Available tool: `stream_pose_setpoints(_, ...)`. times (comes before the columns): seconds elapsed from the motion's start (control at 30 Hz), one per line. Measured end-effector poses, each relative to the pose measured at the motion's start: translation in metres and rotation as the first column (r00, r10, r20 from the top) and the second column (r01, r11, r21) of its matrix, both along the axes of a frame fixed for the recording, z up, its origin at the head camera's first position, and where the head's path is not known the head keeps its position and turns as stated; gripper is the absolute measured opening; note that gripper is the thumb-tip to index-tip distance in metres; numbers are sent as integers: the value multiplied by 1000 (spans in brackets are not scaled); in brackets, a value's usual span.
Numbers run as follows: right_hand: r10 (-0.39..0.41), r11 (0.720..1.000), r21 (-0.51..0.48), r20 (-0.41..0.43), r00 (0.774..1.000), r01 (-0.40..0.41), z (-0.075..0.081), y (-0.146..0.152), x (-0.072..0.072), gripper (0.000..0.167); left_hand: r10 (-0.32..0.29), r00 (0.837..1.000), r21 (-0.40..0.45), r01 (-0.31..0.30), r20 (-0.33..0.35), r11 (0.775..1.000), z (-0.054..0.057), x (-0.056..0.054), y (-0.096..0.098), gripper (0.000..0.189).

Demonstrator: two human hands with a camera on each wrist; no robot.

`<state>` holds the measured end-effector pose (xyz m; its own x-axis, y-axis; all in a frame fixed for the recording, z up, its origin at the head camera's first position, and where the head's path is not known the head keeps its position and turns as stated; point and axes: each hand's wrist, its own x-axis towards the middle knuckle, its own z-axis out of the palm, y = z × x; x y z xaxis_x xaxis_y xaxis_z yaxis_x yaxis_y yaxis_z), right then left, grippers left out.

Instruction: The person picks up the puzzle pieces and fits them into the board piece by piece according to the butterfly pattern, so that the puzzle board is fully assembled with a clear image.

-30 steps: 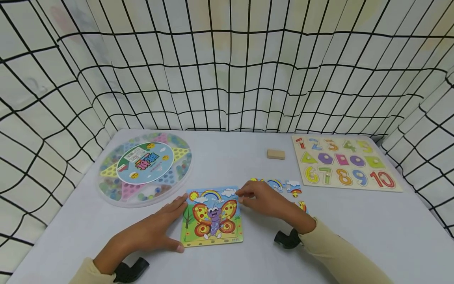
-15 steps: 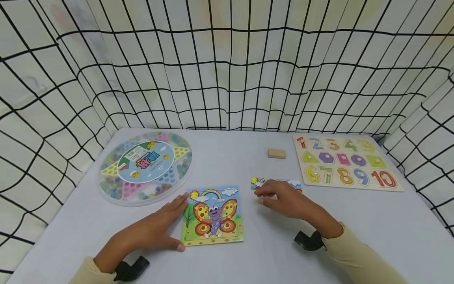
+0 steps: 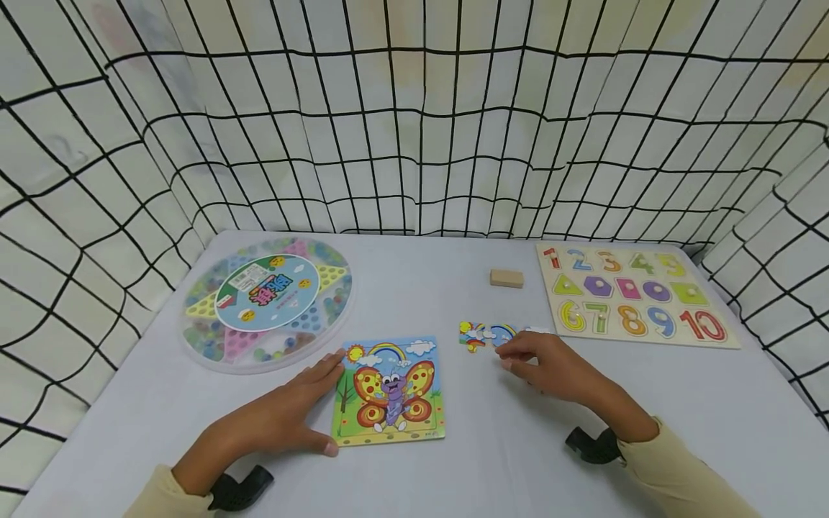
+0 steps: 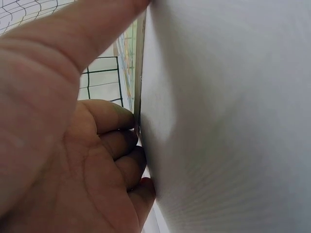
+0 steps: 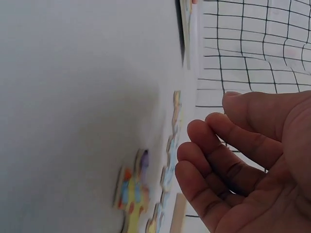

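A square butterfly puzzle board (image 3: 391, 392) lies flat on the white table, its picture facing up. Along its left side rests my left hand (image 3: 275, 424), fingers at the upper left edge and thumb by the lower left corner. The left wrist view shows these fingertips (image 4: 127, 119) against the board's thin edge (image 4: 139, 73). To the right of the board, my right hand (image 3: 550, 367) hovers beside a row of loose jigsaw pieces (image 3: 481, 334) and covers part of it. Its fingers are loosely bent with nothing between them. Below them in the right wrist view lies a yellow-and-blue jigsaw piece (image 5: 132, 191).
A round Chinese checkers box (image 3: 268, 306) with marbles sits at the back left. A small wooden block (image 3: 506, 278) lies behind the jigsaw pieces. At the right is a number-and-shape board (image 3: 631, 296). Black netting (image 3: 421, 111) surrounds the table.
My right hand has moved right, away from the board's upper right corner to beside the loose pieces, uncovering the row's left end. My left hand stays at the board's left edge.
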<state>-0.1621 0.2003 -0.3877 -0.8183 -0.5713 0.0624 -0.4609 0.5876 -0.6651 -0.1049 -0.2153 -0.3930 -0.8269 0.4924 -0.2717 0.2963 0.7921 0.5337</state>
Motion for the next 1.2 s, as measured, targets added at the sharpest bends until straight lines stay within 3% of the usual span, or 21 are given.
stream_pose_setpoints(0.27,-10,1000,15,4,1000,10,0,20,4,25,-1,1000,8,1,3,1000,1,1,0,113)
stream_pose_setpoints(0.77,-107,990,84,-41,993,110,-9,52,9,34,2,1000,9,-2,-3,1000,1,2,0,114)
stream_pose_setpoints(1.2,-132,987,95,-6,991,132,-7,56,14,34,3,1000,15,-2,-10,1000,0,3,0,114)
